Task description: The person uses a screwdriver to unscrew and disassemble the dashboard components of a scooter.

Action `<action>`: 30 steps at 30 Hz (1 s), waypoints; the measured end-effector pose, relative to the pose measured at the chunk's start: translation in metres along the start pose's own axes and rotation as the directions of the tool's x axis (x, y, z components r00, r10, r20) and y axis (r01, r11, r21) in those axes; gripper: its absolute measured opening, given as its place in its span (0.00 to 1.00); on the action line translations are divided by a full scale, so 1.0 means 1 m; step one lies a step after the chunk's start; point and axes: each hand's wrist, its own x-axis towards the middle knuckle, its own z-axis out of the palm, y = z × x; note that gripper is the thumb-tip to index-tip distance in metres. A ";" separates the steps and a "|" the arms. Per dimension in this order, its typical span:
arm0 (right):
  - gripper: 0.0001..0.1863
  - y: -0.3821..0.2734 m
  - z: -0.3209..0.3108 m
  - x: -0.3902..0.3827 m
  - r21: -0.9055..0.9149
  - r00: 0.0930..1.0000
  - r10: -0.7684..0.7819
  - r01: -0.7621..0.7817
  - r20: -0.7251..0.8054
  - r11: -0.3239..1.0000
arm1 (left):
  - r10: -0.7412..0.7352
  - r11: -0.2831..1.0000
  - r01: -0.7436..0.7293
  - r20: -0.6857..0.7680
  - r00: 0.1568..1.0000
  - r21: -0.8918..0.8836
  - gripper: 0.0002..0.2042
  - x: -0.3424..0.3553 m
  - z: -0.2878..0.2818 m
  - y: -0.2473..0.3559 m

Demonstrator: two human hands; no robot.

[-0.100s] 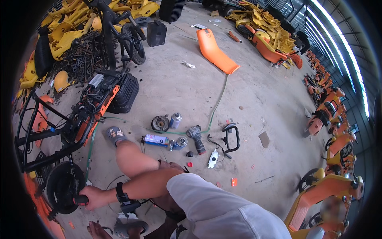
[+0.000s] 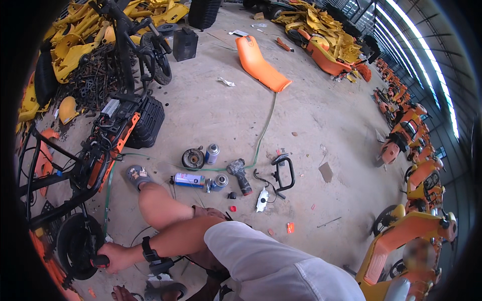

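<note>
At the lower left, my right hand (image 2: 118,258) is closed around a black-and-red tool handle (image 2: 102,261); the rest of the tool is hidden. It is held against the black wheel (image 2: 75,243) of a stripped bike frame (image 2: 60,204). My right forearm, with a black strap at the wrist, reaches across from the lower right. At the bottom edge, dim and cut off, what look like the fingers of my left hand (image 2: 122,293) show, close to a grey clog (image 2: 168,291). What they touch is hidden.
On the floor lie a cordless power tool (image 2: 239,175), spray cans (image 2: 190,180), a round metal hub (image 2: 193,158), a black handlebar-like part (image 2: 284,173) and an orange panel (image 2: 261,65). A green strap (image 2: 259,145) trails across. Orange bikes (image 2: 401,236) line the right; yellow panels (image 2: 321,30) are heaped behind.
The whole scene has shifted a little to the left in view. My right hand keeps its hold on the tool at the wheel.
</note>
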 end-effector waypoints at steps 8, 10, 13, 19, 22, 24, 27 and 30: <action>0.13 0.014 0.006 0.010 -0.027 0.993 -0.098 0.096 -0.068 0.995 | 0.202 0.725 -0.455 0.472 0.858 0.516 0.20 0.009 -0.030 -0.004; 0.14 0.018 0.008 0.010 0.007 0.999 -0.001 0.001 -0.047 1.000 | 0.265 0.772 -0.452 0.420 0.868 0.448 0.21 -0.005 -0.012 -0.006; 0.15 0.035 0.015 0.015 -0.079 0.993 -0.110 0.112 0.030 0.991 | 0.241 0.841 -0.360 0.317 0.917 0.404 0.22 -0.026 0.030 -0.003; 0.17 0.035 0.017 0.017 -0.128 0.994 -0.108 0.106 -0.012 0.986 | 0.217 0.876 -0.296 0.237 0.947 0.381 0.24 -0.025 0.052 0.002; 0.17 0.036 0.022 0.017 -0.144 0.994 -0.111 0.107 -0.020 0.984 | 0.211 0.888 -0.276 0.206 0.955 0.368 0.25 -0.024 0.054 0.006; 0.18 0.038 0.023 0.014 -0.154 0.993 -0.113 0.108 -0.025 0.982 | 0.212 0.893 -0.267 0.185 0.960 0.362 0.25 -0.026 0.057 0.007; 0.19 0.038 0.024 0.005 -0.176 0.994 -0.108 0.101 -0.030 0.979 | 0.210 0.907 -0.252 0.155 0.965 0.338 0.26 -0.028 0.061 0.008; 0.20 0.034 0.020 -0.004 -0.220 0.992 -0.115 0.102 -0.047 0.970 | 0.154 0.936 -0.204 0.187 0.970 0.287 0.25 -0.029 0.065 0.000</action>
